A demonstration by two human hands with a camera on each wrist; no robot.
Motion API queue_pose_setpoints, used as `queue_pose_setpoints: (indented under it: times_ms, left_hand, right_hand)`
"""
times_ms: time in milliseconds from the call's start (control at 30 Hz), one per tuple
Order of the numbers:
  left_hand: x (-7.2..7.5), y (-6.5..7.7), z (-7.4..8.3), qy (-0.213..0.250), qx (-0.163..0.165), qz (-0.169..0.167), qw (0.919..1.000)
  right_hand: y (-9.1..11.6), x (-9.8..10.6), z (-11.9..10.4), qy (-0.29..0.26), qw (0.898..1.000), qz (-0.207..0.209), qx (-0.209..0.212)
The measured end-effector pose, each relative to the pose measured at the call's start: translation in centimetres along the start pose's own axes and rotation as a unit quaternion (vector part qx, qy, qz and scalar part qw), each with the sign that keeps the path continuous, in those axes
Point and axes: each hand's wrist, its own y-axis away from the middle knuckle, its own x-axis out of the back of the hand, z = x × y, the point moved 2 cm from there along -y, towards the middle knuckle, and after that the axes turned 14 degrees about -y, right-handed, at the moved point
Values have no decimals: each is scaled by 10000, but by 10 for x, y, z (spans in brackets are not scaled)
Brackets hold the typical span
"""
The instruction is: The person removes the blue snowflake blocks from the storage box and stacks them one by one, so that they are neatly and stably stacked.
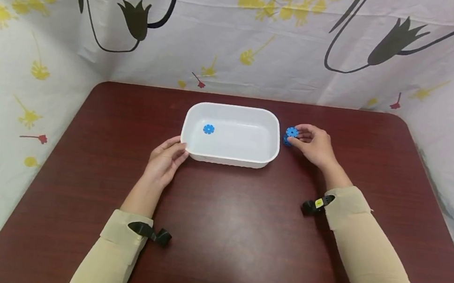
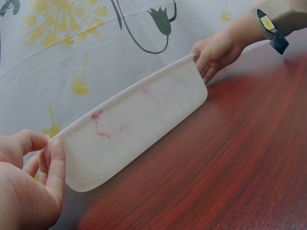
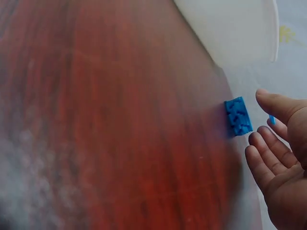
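Observation:
A white plastic tub (image 1: 228, 160) stands near the back of the table, with one blue flower-shaped disc (image 1: 209, 129) lying inside at its left. My left hand (image 1: 163, 160) grips the tub's front left corner, thumb at the rim and fingers against the outer wall. Just past the tub's right end, my right hand (image 1: 316, 145) pinches a second blue disc (image 1: 292, 132) between thumb and forefinger. Below it is a stack of blue discs (image 3: 238, 116), seen edge-on in the right wrist view. The left wrist view shows reddish marks on the tub's outer wall (image 2: 134, 124).
The dark red-brown wooden table (image 1: 224, 235) reaches back to a white cloth (image 1: 236, 67) with printed flowers, which also hangs at both sides. A black strap with a small device sits on each sleeve cuff (image 1: 344, 205).

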Motion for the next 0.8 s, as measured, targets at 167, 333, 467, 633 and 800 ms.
queue_pose_setpoints:
  times_ms: [167,333,467,633,800]
  left_hand:
    - [0,0,-1,19,3,-21,10000]
    - [0,-1,-1,-13,-14,-50,10000]
    - [0,0,-1,-32,-13,-37,10000]
    - [0,-1,0,-38,7,-27,10000]
    - [1,-1,0,-29,-3,-34,10000]
  right_hand:
    - [-1,-1,4,97,9999,-124,26]
    - [-3,0,8,222,9993,-274,79]
    - [-3,0,9,235,9991,-334,118]
    - [-4,-1,10,260,9988,-396,78]
    - [-3,-1,10,275,9984,-484,-11]
